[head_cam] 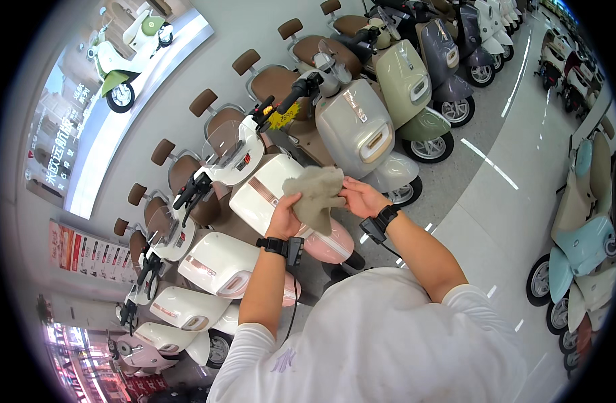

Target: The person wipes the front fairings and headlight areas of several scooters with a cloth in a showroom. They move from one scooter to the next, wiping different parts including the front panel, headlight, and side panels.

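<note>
A grey-beige cloth (315,196) is stretched between my two hands in front of my chest. My left hand (285,215) pinches its left edge between thumb and fingers. At its right edge, the fingertips of my right hand (362,197) grip the fabric. Both wrists wear black straps with small devices and cables. Just beyond the cloth stands a white and pink electric scooter (267,184), its front panel partly hidden by the cloth and my hands. A clear windscreen (222,143) rises at its handlebar.
A grey-beige scooter (355,121) and a green one (403,80) stand to the right in a long row. More white scooters (214,264) line up at the left. Across the tiled floor (489,216), a light blue scooter (587,242) stands at far right. A lit wall display (131,101) hangs upper left.
</note>
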